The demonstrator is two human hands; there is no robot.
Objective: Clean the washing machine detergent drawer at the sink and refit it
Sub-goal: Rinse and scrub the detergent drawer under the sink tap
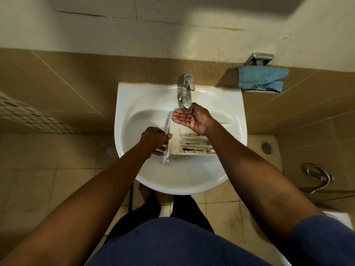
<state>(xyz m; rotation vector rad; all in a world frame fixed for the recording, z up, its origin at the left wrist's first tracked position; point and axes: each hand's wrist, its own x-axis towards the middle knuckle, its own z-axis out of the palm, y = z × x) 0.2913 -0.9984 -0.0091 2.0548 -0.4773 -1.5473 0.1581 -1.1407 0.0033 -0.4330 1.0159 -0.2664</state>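
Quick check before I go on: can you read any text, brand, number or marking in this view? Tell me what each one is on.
No readable text anywhere in this view.
Detergent drawer: only brown grime shows in its compartments; any moulded marks are too small to tell.
Tap, sink, blue cloth and metal holder: no lettering visible.

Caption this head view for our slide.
Left hand grips the drawer in the sink; right hand cups under the tap.
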